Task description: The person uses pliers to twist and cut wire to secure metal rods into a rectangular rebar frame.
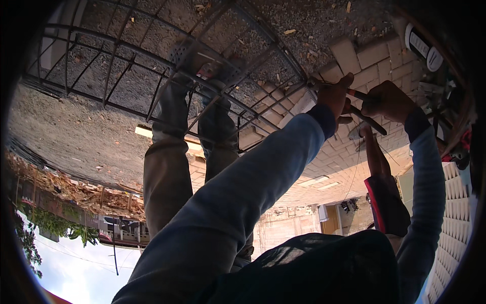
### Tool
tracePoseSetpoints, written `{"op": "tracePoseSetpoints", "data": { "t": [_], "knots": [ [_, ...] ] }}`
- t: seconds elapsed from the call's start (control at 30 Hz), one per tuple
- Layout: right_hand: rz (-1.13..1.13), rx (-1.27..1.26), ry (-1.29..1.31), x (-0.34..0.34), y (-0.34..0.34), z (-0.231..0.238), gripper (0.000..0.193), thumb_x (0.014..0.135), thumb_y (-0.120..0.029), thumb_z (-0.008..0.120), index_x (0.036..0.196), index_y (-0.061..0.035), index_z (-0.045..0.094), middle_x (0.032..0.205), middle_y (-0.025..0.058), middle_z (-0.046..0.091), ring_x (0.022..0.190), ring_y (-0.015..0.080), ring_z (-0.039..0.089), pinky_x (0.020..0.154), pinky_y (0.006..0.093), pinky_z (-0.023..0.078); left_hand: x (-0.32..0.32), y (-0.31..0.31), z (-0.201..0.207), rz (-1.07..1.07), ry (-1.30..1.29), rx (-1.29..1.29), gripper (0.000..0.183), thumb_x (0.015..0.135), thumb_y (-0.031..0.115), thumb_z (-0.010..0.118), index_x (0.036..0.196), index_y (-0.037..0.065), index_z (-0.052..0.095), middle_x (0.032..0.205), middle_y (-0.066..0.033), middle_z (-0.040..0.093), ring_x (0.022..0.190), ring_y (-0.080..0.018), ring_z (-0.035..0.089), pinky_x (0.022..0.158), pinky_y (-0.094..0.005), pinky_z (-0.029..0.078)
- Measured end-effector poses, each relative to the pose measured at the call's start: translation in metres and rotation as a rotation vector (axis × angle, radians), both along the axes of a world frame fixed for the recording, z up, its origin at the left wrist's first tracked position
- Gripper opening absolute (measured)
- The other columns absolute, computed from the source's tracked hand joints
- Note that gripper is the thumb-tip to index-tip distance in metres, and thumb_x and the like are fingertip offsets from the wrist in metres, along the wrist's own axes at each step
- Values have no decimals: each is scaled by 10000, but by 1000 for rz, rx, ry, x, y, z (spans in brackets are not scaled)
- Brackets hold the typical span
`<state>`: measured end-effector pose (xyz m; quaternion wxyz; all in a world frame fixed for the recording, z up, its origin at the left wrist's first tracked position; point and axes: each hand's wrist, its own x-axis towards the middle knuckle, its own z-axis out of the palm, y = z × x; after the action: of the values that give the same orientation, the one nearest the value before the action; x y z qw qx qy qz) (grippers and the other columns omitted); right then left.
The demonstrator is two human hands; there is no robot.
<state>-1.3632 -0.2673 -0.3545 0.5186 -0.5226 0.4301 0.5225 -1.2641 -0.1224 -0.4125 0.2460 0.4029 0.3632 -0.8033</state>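
Note:
A cage of dark steel reinforcing bars (pixel 223 93) spans the upper left, above gravel and paving. My left hand (pixel 333 99) is closed at the cage's right end, thumb raised; what lies inside its fingers is mostly hidden. Just right of it, my right hand (pixel 387 101) wraps round the handle of a pincer-like tool (pixel 373 123). Part of a red handle shows between the two hands, and a dark handle slants below the right hand. The tool's jaws are hard to make out behind my left hand. A thin wire (pixel 360 164) hangs below the hands.
Two legs in grey trousers (pixel 167 167) with dark clogs show behind the cage. Another person's bare leg (pixel 373 154) in dark, red-edged shorts is below my hands. Paving blocks (pixel 347 55) lie beyond. A white-and-dark object (pixel 424 46) is upper right; a pale patterned wall (pixel 450 243) stands lower right.

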Motion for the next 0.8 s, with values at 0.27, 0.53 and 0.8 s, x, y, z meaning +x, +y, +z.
{"op": "tracePoseSetpoints", "data": {
  "t": [0.27,0.53,0.8],
  "knots": [
    [272,-382,-317,-5,6,4,414,655,-170,742,1028,-30,632,744,100,587,685,239,580,668,349,473,-13,-4,-6,118,-85,10,353,861,370,582,980,47,503,738,-84,460,589,-213,559,534,-350,567],
    [792,-841,-635,-14,30,24,631,619,-114,689,1222,-87,505,972,110,531,934,285,536,887,408,418,-11,-17,0,239,-137,181,333,855,328,599,938,19,507,762,-86,480,611,-236,571,577,-403,562],
    [-193,91,181,-8,38,16,222,781,-207,630,718,5,606,539,66,556,421,123,535,408,274,447,1,20,10,-126,-261,-38,387,882,415,554,883,32,612,752,-95,652,578,-160,521,611,-307,467]
  ]
}}
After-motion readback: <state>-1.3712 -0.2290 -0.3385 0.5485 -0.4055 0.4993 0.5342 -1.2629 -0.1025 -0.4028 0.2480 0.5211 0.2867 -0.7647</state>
